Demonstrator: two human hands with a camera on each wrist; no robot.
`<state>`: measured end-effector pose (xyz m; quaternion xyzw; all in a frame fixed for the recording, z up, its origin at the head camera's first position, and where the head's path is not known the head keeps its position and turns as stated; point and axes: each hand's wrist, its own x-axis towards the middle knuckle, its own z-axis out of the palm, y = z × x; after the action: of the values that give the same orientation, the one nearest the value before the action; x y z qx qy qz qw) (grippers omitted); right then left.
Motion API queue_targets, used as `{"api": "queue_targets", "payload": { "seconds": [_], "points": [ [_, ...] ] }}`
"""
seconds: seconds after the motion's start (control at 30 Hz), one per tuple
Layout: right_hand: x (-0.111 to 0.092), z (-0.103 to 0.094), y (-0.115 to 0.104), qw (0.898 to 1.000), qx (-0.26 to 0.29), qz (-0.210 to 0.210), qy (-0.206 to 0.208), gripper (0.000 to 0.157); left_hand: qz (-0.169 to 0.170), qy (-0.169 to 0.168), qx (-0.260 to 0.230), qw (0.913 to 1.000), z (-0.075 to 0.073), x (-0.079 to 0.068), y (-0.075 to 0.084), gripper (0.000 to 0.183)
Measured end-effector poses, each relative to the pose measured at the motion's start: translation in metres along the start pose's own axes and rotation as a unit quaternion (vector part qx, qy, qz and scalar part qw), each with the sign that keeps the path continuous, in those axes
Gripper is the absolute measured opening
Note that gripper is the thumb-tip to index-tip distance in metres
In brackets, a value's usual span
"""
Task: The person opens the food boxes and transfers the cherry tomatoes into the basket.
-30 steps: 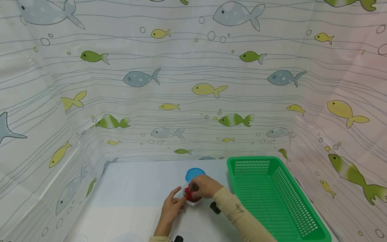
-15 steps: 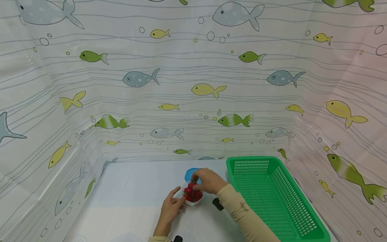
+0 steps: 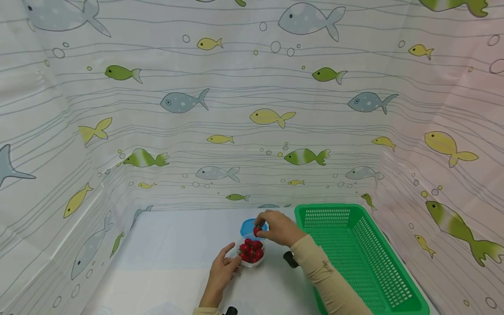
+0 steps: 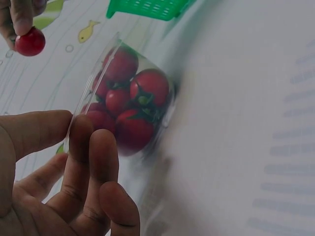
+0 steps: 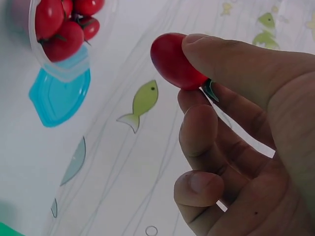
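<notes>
Toward the front of the white table is a small clear plastic container (image 3: pixel 252 264) filled with several cherry tomatoes (image 3: pixel 251 250), red with green stems. My left hand (image 3: pixel 221 272) stays at its left side; in the left wrist view its thumb and a fingertip pinch the container's rim. Up and to the right of the container, my right hand (image 3: pixel 278 228) pinches one cherry tomato (image 5: pixel 174 61) between thumb and fingers. A green stem tip pokes out by the fingers in the right wrist view. Behind the container lies a blue lid (image 3: pixel 246 228), partly covered by the right hand.
A large green plastic basket (image 3: pixel 334 247) takes up the right side of the table, close to the right forearm. Walls of fish-patterned sheeting (image 3: pixel 244 157) enclose the table at the back and both sides.
My right hand has lifted out of the container, away and to the right, bringing a cherry tomato with it; more of the tomatoes inside now show. My left hand has stayed in place.
</notes>
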<state>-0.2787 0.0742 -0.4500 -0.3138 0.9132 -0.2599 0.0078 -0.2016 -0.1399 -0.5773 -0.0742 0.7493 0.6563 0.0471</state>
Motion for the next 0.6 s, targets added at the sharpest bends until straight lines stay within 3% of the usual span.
{"api": "queue_targets", "payload": {
  "seconds": [0.6],
  "points": [
    [-0.014, -0.030, 0.027, 0.995, -0.016, 0.029, 0.090, 0.024, 0.007, 0.003, 0.005, 1.0000, 0.000, 0.002, -0.002, 0.064]
  ]
}}
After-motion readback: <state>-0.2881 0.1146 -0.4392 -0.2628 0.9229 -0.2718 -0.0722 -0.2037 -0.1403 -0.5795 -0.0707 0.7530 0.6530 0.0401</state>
